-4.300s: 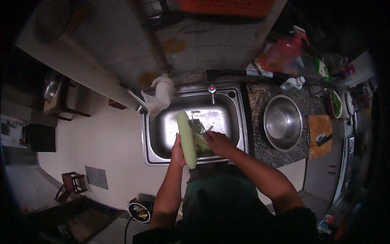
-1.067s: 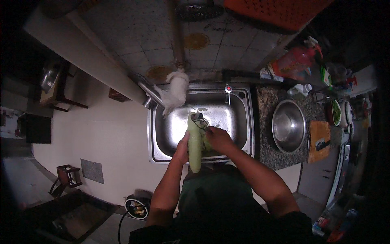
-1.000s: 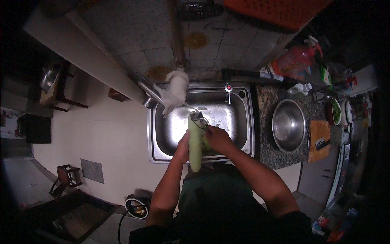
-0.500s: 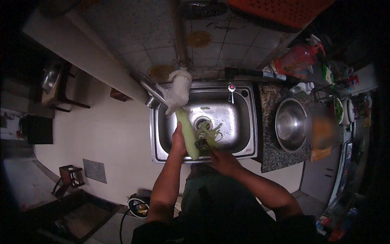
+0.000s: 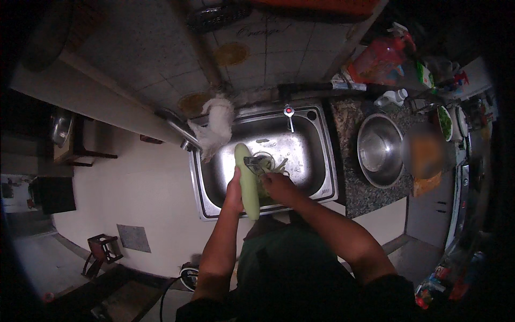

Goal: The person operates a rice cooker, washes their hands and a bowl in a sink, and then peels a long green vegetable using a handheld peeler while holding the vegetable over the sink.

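Note:
Over the left part of the steel sink (image 5: 328, 140), my left hand (image 5: 234, 192) is wrapped around a long, pale green gourd (image 5: 248, 188) from its left side. The gourd points away from me, its near end over the sink's front rim. My right hand (image 5: 279, 188) is closed on a peeler (image 5: 252, 163), whose head rests against the gourd's upper right side. Its handle is mostly hidden in my fingers. Green peel strips (image 5: 280, 167) lie around the drain (image 5: 264, 160), partly covered by my right hand.
A white cloth (image 5: 218, 124) is wrapped at the faucet (image 5: 181, 129), behind the gourd's far end. On the speckled counter (image 5: 360, 198) to the right sits a steel bowl (image 5: 380, 150). A white bottle (image 5: 391, 99) and a red spray bottle (image 5: 375, 59) stand beyond it.
The peeler and my right hand have moved away from me along the gourd, from near its near end toward its far part. The whole view has shifted and turned slightly.

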### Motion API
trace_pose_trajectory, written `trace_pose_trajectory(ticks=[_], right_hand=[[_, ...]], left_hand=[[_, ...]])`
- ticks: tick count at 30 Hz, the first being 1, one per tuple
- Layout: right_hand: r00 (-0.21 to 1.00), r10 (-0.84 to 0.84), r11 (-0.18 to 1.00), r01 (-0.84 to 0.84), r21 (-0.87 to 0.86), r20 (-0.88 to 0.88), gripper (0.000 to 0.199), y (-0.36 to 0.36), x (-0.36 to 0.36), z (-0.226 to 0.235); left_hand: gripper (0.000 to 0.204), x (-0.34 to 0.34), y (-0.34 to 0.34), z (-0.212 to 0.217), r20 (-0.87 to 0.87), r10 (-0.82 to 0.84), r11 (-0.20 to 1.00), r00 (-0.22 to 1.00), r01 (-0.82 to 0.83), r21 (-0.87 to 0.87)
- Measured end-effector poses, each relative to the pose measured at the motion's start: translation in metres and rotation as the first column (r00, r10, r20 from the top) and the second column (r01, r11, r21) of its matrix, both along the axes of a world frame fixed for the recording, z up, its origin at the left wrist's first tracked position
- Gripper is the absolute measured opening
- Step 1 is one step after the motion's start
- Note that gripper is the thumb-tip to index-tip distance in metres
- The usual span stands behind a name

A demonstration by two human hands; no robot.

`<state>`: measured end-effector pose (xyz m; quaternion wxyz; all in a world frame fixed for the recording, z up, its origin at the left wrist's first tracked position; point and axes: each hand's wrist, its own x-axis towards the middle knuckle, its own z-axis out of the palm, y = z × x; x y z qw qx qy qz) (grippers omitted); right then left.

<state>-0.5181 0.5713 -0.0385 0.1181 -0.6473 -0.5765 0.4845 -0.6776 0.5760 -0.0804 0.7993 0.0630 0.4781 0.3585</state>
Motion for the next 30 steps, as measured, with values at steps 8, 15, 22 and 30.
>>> trace_pose_trajectory(ticks=[8, 15, 22, 30], right_hand=[[0.992, 0.108, 0.96, -0.122, 0.252, 0.069, 0.028, -0.06, 0.009, 0.01], [0.991, 0.106, 0.992, -0.111, -0.068, -0.077, 0.026, -0.071, 0.032, 0.051], [0.959, 0.262, 0.965, -0.26, -0.03, 0.106, 0.034, -0.029, 0.042, -0.034], [0.995, 0.099, 0.987, -0.101, 0.124, 0.017, 0.036, 0.002, -0.005, 0.016]], left_hand=[[0.058, 0.012, 0.014, -0.007, 0.087, 0.193, 0.981, 0.977, -0.193, -0.002], [0.051, -0.036, 0.019, -0.053, 0.015, 0.301, 0.953, 0.953, -0.301, -0.022], [0.047, -0.023, 0.003, 0.004, 0.232, 0.198, 0.978, 0.952, -0.206, 0.011], [0.044, -0.024, -0.003, -0.022, 0.228, 0.146, 0.988, 0.963, -0.152, 0.006]])
